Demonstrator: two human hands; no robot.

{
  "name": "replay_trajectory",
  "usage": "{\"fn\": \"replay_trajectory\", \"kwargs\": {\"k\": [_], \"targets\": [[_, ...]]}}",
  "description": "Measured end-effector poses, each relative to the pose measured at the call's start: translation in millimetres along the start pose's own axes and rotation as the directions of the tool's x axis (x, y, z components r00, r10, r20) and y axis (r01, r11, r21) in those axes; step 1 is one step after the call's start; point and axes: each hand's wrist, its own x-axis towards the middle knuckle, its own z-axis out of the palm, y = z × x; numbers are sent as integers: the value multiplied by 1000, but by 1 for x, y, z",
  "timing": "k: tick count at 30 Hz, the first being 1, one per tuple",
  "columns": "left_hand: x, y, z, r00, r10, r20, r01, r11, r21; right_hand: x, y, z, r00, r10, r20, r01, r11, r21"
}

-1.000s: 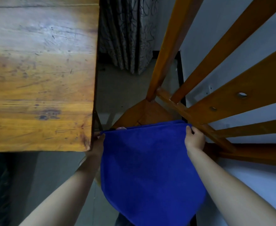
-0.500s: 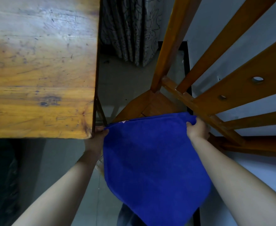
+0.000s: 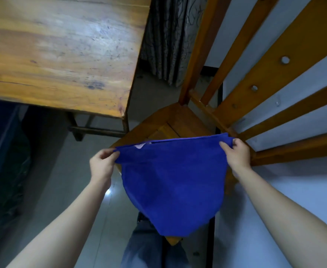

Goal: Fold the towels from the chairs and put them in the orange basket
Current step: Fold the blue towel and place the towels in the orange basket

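A blue towel point(image 3: 173, 182) hangs doubled in the air above the wooden chair point(image 3: 176, 120), its top edge stretched level. My left hand point(image 3: 102, 163) pinches the left top corner. My right hand point(image 3: 236, 153) grips the right top corner, close to the chair's slatted back point(image 3: 271, 78). A small pale label shows near the top edge. The towel's lower part sags to a rounded point and hides most of the chair seat. The orange basket is not in view.
A scuffed wooden table point(image 3: 62, 55) fills the upper left, its corner near my left hand. A patterned curtain point(image 3: 170, 39) hangs behind. A white wall lies to the right, grey floor below, and dark objects point(image 3: 2, 161) at the left.
The view has tilted and shifted, so the table now sits higher and at an angle. Both hands still hold the towel's top corners, now clear of the table edge.
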Motion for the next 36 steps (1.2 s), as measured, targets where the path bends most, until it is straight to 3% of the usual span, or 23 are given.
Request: {"fn": "replay_trajectory", "kwargs": {"k": [7,11,16,20,23,28,31,36], "targets": [[-27,28,-39,979,158,131,-145,984,-104,-27,-18,-42,993,-111,49,106,989,101],[-44,49,-63,951,240,193,-210,964,-165,-48,-38,-64,984,-163,74,137,953,269],[-70,92,-93,863,416,287,-312,885,-345,-74,-85,-99,960,-281,14,234,826,513],[-91,110,-109,789,515,335,-351,826,-442,-98,-102,-116,935,-354,6,277,742,610],[-97,95,-117,812,449,373,-293,866,-404,-108,-82,-114,950,-314,9,242,750,616],[-85,27,-120,874,258,411,-203,964,-174,-116,-9,-85,992,-120,38,85,859,504],[-74,-17,-125,917,100,386,-115,993,17,-124,33,-65,996,-34,87,-2,923,385],[-69,-70,-124,947,-59,316,13,989,147,-134,88,-42,978,88,189,-118,980,158]]}}
